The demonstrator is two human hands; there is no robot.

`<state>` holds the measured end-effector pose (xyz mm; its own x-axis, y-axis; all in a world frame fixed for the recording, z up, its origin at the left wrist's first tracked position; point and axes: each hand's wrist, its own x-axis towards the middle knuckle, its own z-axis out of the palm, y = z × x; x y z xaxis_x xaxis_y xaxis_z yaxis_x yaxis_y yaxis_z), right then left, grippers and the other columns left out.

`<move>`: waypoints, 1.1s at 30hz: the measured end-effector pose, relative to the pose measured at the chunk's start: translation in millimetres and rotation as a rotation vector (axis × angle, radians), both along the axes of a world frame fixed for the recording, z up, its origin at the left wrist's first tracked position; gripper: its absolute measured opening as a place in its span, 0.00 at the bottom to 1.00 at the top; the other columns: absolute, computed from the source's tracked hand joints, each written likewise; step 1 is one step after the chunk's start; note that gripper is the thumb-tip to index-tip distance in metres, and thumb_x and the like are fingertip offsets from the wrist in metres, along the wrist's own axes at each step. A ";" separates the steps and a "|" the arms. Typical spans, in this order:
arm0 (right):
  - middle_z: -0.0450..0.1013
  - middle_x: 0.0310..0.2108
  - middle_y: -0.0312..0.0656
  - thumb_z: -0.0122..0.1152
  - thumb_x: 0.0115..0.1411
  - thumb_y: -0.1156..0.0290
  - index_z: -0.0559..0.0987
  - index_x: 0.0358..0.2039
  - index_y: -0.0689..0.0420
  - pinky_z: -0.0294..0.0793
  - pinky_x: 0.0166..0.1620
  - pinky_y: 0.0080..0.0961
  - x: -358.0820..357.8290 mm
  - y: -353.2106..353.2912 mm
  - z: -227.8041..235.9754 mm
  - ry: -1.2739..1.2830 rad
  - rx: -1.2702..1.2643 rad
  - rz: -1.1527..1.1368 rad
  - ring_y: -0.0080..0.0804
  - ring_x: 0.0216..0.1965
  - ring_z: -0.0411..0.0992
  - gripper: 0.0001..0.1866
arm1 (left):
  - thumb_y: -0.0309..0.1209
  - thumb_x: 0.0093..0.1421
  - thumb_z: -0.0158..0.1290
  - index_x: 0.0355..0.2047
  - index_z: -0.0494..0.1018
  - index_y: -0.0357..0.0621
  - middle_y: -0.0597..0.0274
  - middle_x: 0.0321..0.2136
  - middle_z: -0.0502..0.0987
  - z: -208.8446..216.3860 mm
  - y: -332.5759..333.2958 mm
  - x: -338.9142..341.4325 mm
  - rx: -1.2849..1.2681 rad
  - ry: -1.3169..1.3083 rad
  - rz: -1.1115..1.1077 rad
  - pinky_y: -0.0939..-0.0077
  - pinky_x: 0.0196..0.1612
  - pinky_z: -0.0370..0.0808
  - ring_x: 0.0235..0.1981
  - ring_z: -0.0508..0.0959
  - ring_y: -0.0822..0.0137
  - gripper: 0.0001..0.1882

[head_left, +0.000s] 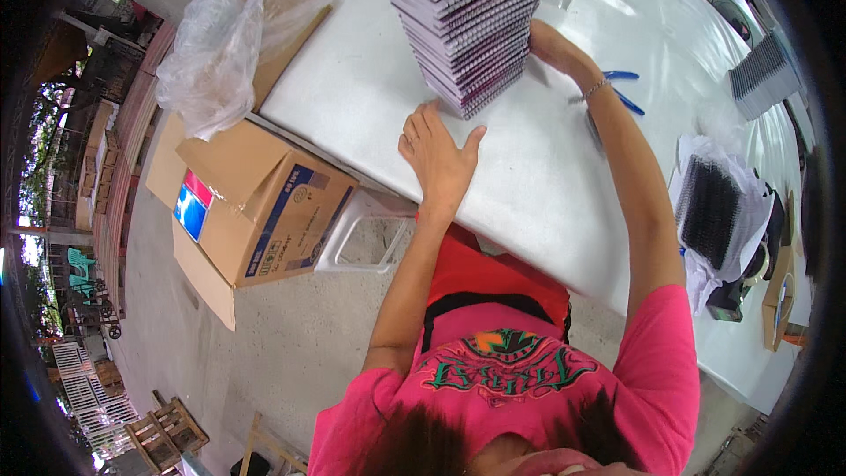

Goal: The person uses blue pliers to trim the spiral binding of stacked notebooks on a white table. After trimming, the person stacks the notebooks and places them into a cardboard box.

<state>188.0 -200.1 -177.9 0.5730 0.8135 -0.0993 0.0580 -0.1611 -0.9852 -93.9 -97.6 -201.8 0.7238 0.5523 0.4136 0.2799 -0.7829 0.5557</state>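
Note:
A tall stack of spiral-bound notebooks (467, 35) stands on the white-topped table (344, 79), its coiled edges turned toward me. At the stack's near left corner is my left hand (436, 154), its thumb and fingers spread and nothing held in it. The fingertips are close to the lowest notebooks; whether they touch is unclear. My right hand (557, 48) rests against the stack's right side, and its fingers are hidden behind the notebooks. Blue-handled pliers (626, 92) lie on the table just right of my right wrist.
An open cardboard carton (264, 203) stands left of the table, beside a white plastic stool (366, 229). Clear plastic sheeting (233, 35) drapes over another box at the far left. Black binding coils (709, 211) lie on paper at the right. Another notebook stack (762, 75) stands beyond.

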 end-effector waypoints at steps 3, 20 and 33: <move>0.60 0.69 0.47 0.32 0.73 0.38 0.57 0.71 0.63 0.56 0.70 0.40 -16.1 -7.0 5.4 0.056 0.044 0.008 0.39 0.67 0.60 0.42 | 0.49 0.54 0.66 0.52 0.67 0.35 0.50 0.52 0.69 1.9 2.7 8.3 0.023 -0.007 0.004 0.49 0.60 0.57 0.57 0.64 0.50 0.36; 0.65 0.64 0.47 0.45 0.73 0.47 0.55 0.70 0.64 0.65 0.64 0.35 -65.3 2.3 30.9 0.239 0.094 -0.141 0.35 0.62 0.64 0.38 | 0.50 0.58 0.62 0.47 0.69 0.33 0.47 0.46 0.72 -0.9 21.7 11.5 0.080 -0.046 -0.027 0.49 0.54 0.63 0.51 0.69 0.45 0.31; 0.75 0.39 0.48 0.43 0.72 0.42 0.74 0.57 0.62 0.78 0.37 0.31 -62.3 -17.3 -14.1 0.124 0.069 -0.320 0.31 0.34 0.73 0.34 | 0.48 0.60 0.61 0.53 0.69 0.36 0.49 0.49 0.74 0.9 58.4 1.4 0.116 -0.039 -0.009 0.52 0.54 0.65 0.50 0.71 0.46 0.31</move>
